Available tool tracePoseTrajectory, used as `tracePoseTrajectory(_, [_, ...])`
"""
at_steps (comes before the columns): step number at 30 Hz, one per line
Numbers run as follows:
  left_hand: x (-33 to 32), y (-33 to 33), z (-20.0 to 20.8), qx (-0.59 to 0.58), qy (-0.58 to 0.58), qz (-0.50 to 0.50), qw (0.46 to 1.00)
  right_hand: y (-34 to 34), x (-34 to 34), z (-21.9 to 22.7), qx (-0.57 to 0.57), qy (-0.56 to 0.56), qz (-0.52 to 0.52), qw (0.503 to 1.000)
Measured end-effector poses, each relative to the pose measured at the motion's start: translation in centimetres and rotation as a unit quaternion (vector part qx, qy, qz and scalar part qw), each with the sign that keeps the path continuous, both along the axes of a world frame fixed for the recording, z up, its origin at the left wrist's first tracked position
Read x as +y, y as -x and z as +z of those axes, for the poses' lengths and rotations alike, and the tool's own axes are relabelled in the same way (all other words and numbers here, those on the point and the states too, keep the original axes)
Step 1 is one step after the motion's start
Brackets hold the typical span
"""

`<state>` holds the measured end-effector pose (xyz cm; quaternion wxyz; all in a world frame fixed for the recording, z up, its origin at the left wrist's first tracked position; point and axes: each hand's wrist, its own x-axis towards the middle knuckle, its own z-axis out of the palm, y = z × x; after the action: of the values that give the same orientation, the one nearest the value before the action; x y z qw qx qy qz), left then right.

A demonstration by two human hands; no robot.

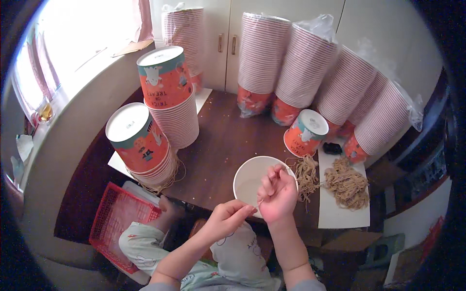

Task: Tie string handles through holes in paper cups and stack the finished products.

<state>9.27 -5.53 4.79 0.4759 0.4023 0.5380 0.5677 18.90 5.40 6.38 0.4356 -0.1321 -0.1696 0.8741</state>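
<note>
A dark brown surface [216, 121] stands before pale cupboard doors [204, 58], a bright window at 10 o'clock. Taking the open white bucket [245, 177] as the clock's centre, its mouth faces up with the white inner wall showing, partly hidden by the right hand [280, 196]. At 1 o'clock a single orange bucket [298, 140] sits upside down; nested, inverted stacks occupy 10 o'clock [131, 131] and half past 10 [172, 116], the nearer one with loops of cord [170, 182] around its lower part. Plastic-wrapped stacks line the back from 11 to 2 o'clock. A red basket [104, 213] lies below the surface at 8 o'clock.

The left hand [228, 218] has thumb and index fingers pinched together on a thin strand [258, 203], just in front of the open bucket. The strand runs to the right hand, whose palm is turned up and fingers [267, 183] loosely curled; whether they grip it cannot be told. Tan cord bundles lie at 3 o'clock, one [307, 178] near the bucket, another [347, 184] on a white board [340, 219].
</note>
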Motion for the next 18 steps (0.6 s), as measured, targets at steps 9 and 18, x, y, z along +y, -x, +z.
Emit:
tracePoseTrajectory(9, [0.5, 0.1, -0.7, 0.059, 0.033, -0.02, 0.998, -0.2, -0.1, -0.2, -0.018, -0.105, -0.014, 0.994])
tracePoseTrajectory(18, [0.9, 2.1, -0.2, 0.462, -0.128, 0.11, 0.871, -3.7, 2.9, 1.2, -0.577, -0.621, 0.024, 0.53])
